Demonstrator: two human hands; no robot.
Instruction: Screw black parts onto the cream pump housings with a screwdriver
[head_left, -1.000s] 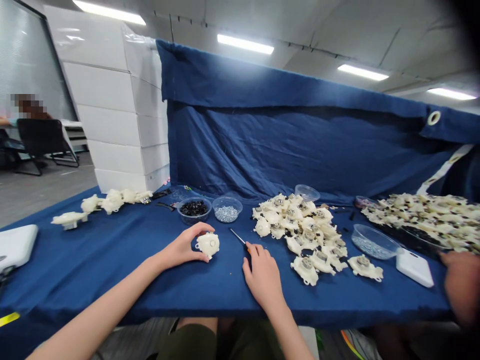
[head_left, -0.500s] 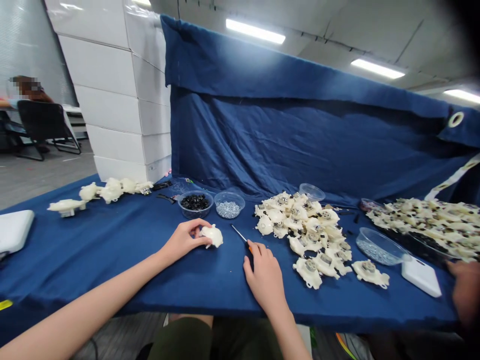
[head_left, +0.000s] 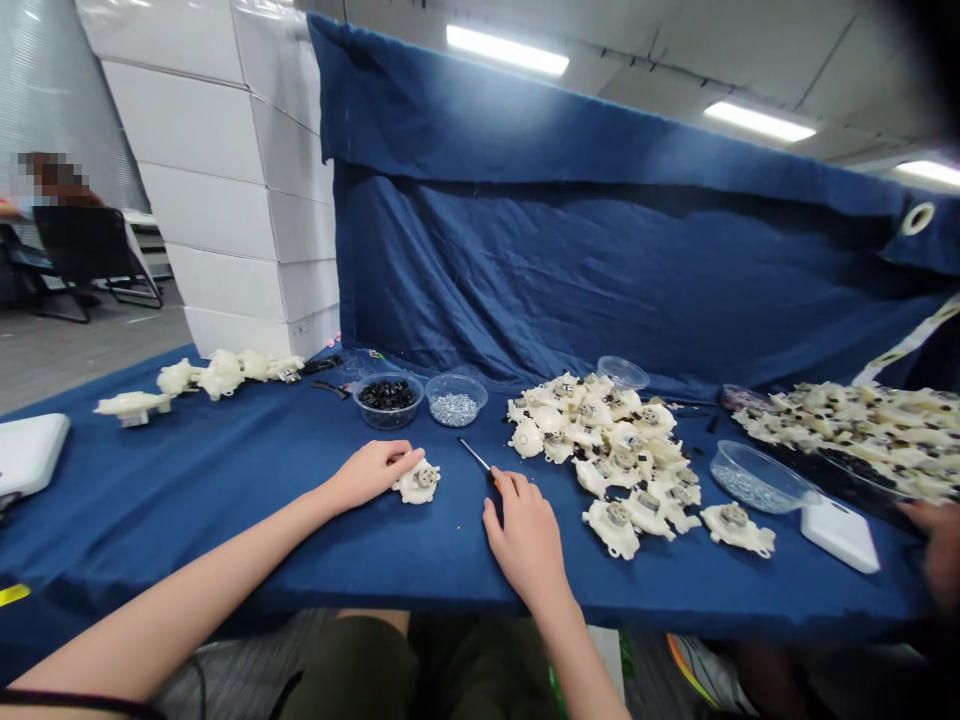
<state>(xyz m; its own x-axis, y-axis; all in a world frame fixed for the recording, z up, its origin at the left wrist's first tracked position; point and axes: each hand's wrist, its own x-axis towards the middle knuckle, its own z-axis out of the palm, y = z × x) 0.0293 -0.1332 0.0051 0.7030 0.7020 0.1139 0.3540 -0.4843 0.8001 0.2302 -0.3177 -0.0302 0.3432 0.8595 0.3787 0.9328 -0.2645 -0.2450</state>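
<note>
My left hand (head_left: 369,476) has its fingertips on a small cream plastic housing (head_left: 418,483), which lies on the blue cloth with a round metal centre facing up. My right hand (head_left: 527,535) rests on the cloth, gripping a small screwdriver (head_left: 472,455) with an orange handle, its thin shaft pointing away from me. To the right of that hand lies a heap of similar housings (head_left: 604,440). A co-worker's hand (head_left: 937,545) shows at the right edge, beside a tray heaped with more housings (head_left: 847,425).
Bowls of black parts (head_left: 387,400) and silver screws (head_left: 454,403) stand ahead. Another screw bowl (head_left: 757,478) sits right, near a white box-shaped device (head_left: 840,535). More housings (head_left: 217,375) lie at far left. A blue curtain (head_left: 600,250) hangs behind the table.
The housing has been turned over under my left hand and now lies on the cloth, round metal centre up. My right hand stays nearly still. The view has tilted slightly.
</note>
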